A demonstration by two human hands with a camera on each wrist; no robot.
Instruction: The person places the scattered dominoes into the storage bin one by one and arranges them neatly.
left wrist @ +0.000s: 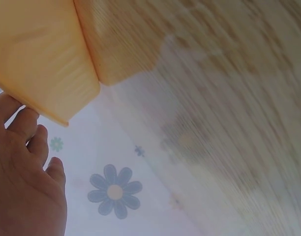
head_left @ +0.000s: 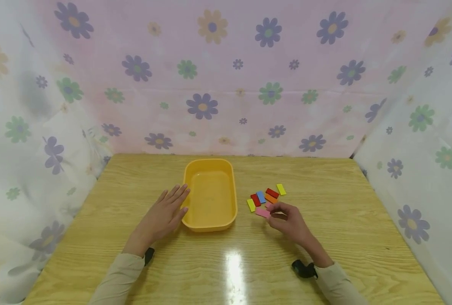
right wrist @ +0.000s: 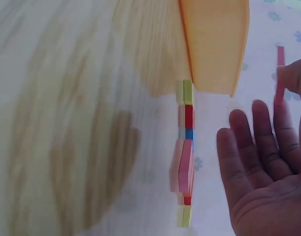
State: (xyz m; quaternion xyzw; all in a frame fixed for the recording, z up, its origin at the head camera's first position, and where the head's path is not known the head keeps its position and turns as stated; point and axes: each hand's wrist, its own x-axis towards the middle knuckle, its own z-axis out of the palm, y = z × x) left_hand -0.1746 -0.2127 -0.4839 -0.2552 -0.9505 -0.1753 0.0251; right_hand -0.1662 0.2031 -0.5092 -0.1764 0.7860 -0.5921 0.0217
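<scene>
My right hand [head_left: 290, 220] pinches a flat pink block [head_left: 263, 212] between thumb and fingers, lifted off the table in the right wrist view, where the other fingers spread out. Around it lie a second pink block [right wrist: 186, 167], a blue block [head_left: 261, 197], an orange block [head_left: 271, 198], two red blocks [head_left: 272, 193] and two yellow blocks [head_left: 281, 189]. My left hand [head_left: 161, 216] rests its extended fingers at the left rim of a yellow plastic tub [head_left: 210, 227]. Nothing lies inside the tub.
The wooden table [head_left: 165, 271] reaches back to a flowered curtain [head_left: 226, 76], which also hangs at both sides. A dark wrist strap [head_left: 304, 269] shows at the right cuff.
</scene>
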